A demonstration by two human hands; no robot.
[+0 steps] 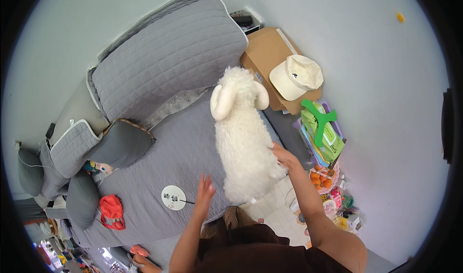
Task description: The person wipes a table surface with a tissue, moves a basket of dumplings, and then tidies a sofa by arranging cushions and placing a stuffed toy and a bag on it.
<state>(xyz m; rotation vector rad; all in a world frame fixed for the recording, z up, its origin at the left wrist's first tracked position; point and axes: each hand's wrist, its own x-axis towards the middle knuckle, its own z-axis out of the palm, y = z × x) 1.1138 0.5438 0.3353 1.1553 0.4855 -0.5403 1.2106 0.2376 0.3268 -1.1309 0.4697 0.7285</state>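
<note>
A long, shaggy white plush toy with two smooth, drooping ears lies over the grey quilted sofa seat, its back upward. The lower end of the toy reaches the front edge of the seat. My right hand grips the toy's right flank, and the fingertips are partly hidden in its fur. Left of the toy, my left hand hovers with fingers apart and nothing in it. Close by on the seat is a round white hand fan with a thin dark handle and printed figures.
A cream cap rests on a cardboard box at the right. Below it, a green three-armed boomerang lies on packets, near a basket of orange fruit. Grey cushions and a red fabric item lie left. Another person's limb shows below.
</note>
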